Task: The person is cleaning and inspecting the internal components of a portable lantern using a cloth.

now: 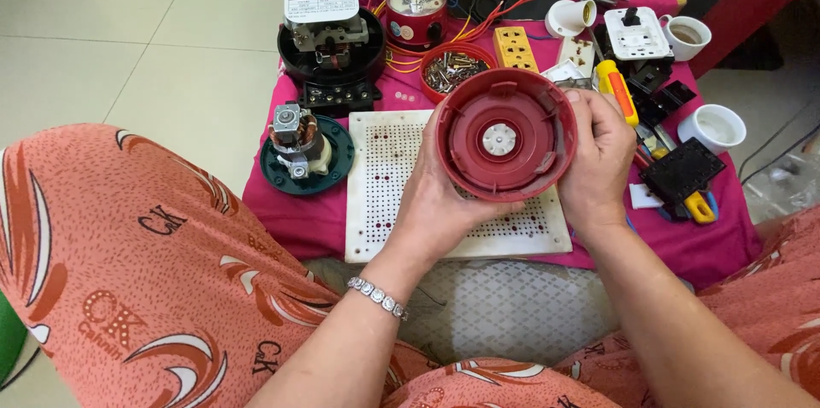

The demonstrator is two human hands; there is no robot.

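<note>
Both grips on the red round housing (506,136), lifted just above the white perforated board (380,203), open face tilted up toward me. My left hand (436,203) cups it from below-left, fingers wrapped under the rim, clenched on the housing; my right hand (600,160) clamps the right edge, thumb over the rim, also grasping it. The housing sits between the two hands, its round axis pointing up at me, white hub (499,139) dead centre, about equally near either hand. A bracelet (377,297) sits on the left wrist. Board lies flat on the pink-clothed desk (290,211). Left of the board, apart from it: small motor on a dark green disc (305,152). Just right of my right hand: yellow-handled screwdriver (617,88), touching or nearly touching the fingers, can't tell which. Farther back: red dish of screws (453,69) right behind the housing, black round meter base (330,49) back-left, yellow socket (515,47), white cups (716,128) to the right.
</note>
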